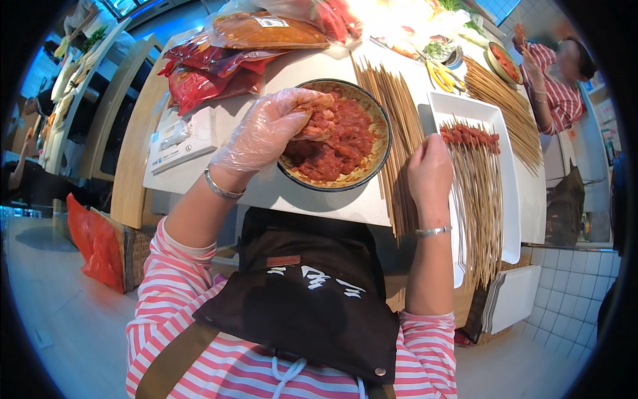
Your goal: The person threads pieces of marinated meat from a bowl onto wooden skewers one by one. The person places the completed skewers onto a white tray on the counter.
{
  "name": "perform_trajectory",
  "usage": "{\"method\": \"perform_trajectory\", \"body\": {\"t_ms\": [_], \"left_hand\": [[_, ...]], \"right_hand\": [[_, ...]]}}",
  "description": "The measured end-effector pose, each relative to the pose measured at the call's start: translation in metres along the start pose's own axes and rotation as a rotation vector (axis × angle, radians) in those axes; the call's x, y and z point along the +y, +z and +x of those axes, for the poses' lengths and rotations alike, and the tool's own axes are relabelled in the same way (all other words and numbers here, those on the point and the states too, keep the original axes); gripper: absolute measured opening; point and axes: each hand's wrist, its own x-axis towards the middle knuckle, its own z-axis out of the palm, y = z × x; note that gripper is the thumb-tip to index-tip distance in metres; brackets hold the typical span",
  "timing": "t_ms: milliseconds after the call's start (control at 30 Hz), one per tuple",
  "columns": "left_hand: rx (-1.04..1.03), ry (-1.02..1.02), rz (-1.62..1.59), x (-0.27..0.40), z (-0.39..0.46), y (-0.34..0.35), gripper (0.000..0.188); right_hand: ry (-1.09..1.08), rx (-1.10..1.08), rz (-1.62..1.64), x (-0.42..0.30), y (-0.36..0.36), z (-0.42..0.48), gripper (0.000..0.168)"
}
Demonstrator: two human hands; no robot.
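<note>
My left hand (276,124), in a clear plastic glove, is over a round dark-rimmed bowl (381,162) of red marinated meat (344,144). Its curled fingers are smeared with marinade and close on some of the meat. My bare right hand (431,167) has its fingers folded in, at the left side of a white tray (509,209). Whether a thin stick is inside it cannot be made out. Loaded skewers (469,138) lie side by side in the tray, meat at the far ends. Between bowl and tray runs a bundle of bare wooden sticks (394,109).
A glove box (184,144) stands left of the bowl. Red packets (209,82) and a bag of brown sauce (269,32) are piled behind. Yellow-handled scissors (442,77) and more sticks (498,104) lie beyond the tray. Another person (553,85) is at the far right, beside a second bowl (504,62).
</note>
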Motion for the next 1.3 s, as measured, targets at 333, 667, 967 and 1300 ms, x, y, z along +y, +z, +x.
{"method": "perform_trajectory", "body": {"t_ms": [333, 667, 967, 1300], "left_hand": [[0.123, 0.043, -0.276, 0.003, -0.004, 0.013, 0.03], [0.256, 0.029, -0.21, 0.009, -0.005, 0.022, 0.027], [0.226, 0.203, 0.146, 0.008, -0.009, 0.026, 0.027], [0.348, 0.396, 0.103, 0.001, -0.013, 0.035, 0.027]], "right_hand": [[0.48, -0.533, 1.244, -0.028, -0.088, -0.079, 0.011], [0.486, -0.598, 1.223, -0.026, -0.072, -0.112, 0.013], [0.455, -0.544, 1.21, -0.027, -0.065, -0.117, 0.012], [0.431, -0.546, 1.2, -0.031, -0.069, -0.117, 0.011]]}}
